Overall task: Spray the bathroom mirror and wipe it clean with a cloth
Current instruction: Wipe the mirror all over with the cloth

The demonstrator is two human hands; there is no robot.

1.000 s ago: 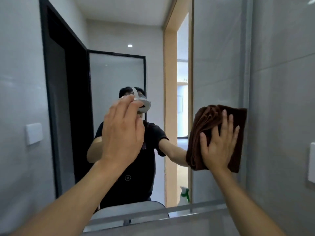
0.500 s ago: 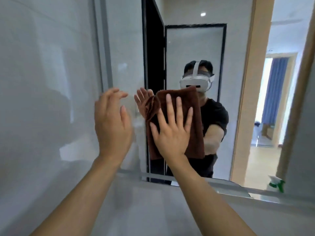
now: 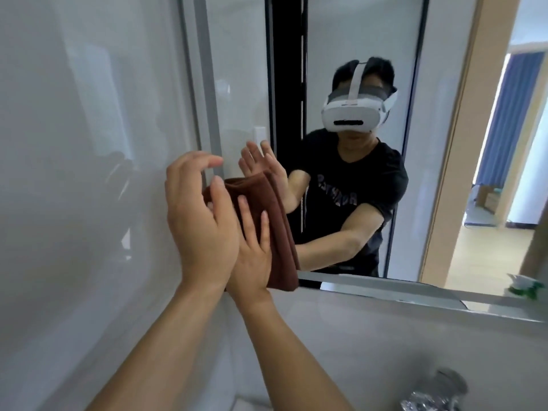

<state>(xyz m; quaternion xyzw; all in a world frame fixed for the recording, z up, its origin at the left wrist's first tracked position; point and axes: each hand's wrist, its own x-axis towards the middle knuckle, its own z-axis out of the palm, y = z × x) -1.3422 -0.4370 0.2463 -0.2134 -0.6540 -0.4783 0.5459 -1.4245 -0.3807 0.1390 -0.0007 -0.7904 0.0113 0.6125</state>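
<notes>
head view: right hand [image 3: 252, 253] flat, pressing cloth [image 3: 275, 221] lower-left on mirror [image 3: 370, 40]; left hand [image 3: 198, 221] loosely open, now overlapping it

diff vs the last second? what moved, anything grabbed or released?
The right hand swept the brown cloth leftward across the mirror, from its right edge to its lower left edge. The left hand went along and now overlaps the right. Unchanged: flat press on cloth, left hand empty.
</notes>
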